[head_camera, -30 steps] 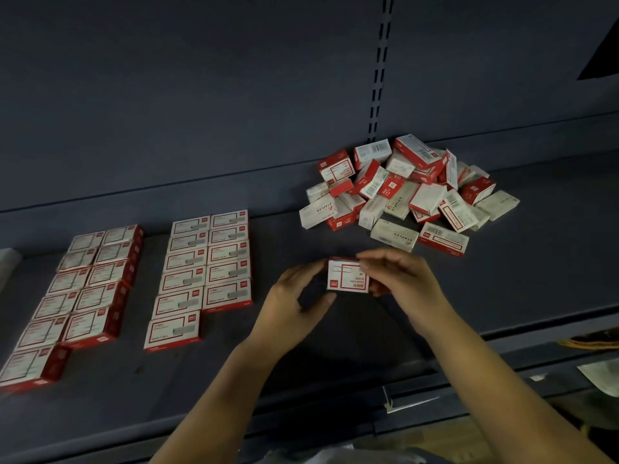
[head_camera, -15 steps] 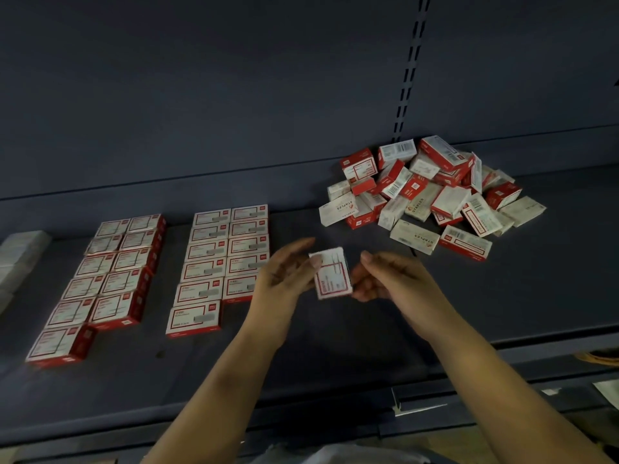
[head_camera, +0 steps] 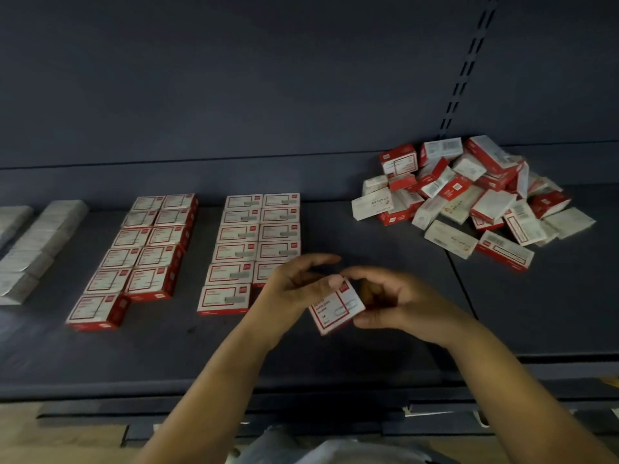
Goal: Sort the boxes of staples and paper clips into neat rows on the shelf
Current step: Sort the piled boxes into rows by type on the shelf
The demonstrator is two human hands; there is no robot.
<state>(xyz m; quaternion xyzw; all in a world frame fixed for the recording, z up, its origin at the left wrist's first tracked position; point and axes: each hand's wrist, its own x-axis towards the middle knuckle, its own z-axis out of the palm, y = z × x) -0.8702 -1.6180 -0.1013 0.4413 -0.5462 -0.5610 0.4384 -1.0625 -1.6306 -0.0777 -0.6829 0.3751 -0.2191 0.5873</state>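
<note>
So both hands are on one small red-and-white cardboard box [head_camera: 336, 308], held just above the dark blue shelf [head_camera: 368, 356] in front of the sorted rows. The left hand [head_camera: 294, 289] pinches its top corner with the thumb, while the right hand [head_camera: 398, 303] curls around the far side. It's tilted face-up, I'd guess so the label can be read; looks like a paper clip drawing on it, text's too blurry to be sure. Makes sense, since the double row of red-and-white boxes [head_camera: 254, 249] right next to it has a gap at the front. The messy heap of unsorted boxes [head_camera: 469, 202] sits well apart at the back right, so plenty remains to be sorted.
</note>
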